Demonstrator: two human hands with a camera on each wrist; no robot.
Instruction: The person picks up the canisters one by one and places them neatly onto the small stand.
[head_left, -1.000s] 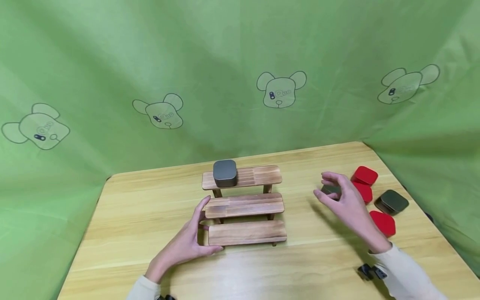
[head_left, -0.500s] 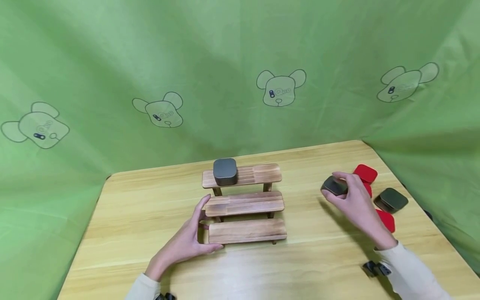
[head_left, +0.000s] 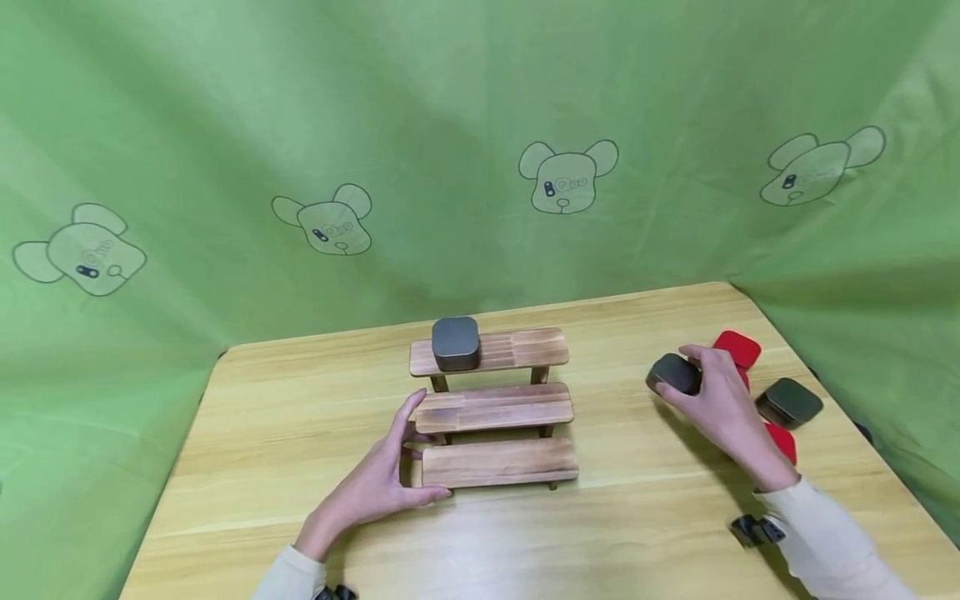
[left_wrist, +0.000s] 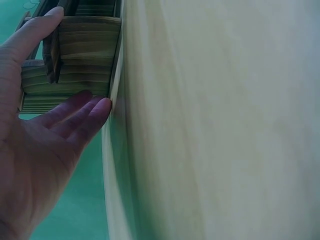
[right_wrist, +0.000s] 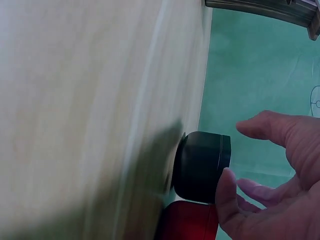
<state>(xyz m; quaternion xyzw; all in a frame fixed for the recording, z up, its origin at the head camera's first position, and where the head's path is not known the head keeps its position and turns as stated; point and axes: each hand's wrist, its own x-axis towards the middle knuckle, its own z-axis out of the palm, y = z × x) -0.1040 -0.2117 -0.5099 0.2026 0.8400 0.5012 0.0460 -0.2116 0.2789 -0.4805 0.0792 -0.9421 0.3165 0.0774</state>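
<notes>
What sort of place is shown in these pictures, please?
Probably a small recording booth: green cloth hangs behind and beside a table, and black wrist devices are worn.

Left hand (head_left: 372, 485) splayed, right hand (head_left: 722, 407) arched; the 2 hands' thumbs (left_wrist: 36, 33) stand away from the fingers (left_wrist: 90, 125).

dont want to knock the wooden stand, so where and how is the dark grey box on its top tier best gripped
Probably by its left and right walls, from above: the dark grey box sits flat on the top tier, top uncovered, nothing beside it.
</notes>
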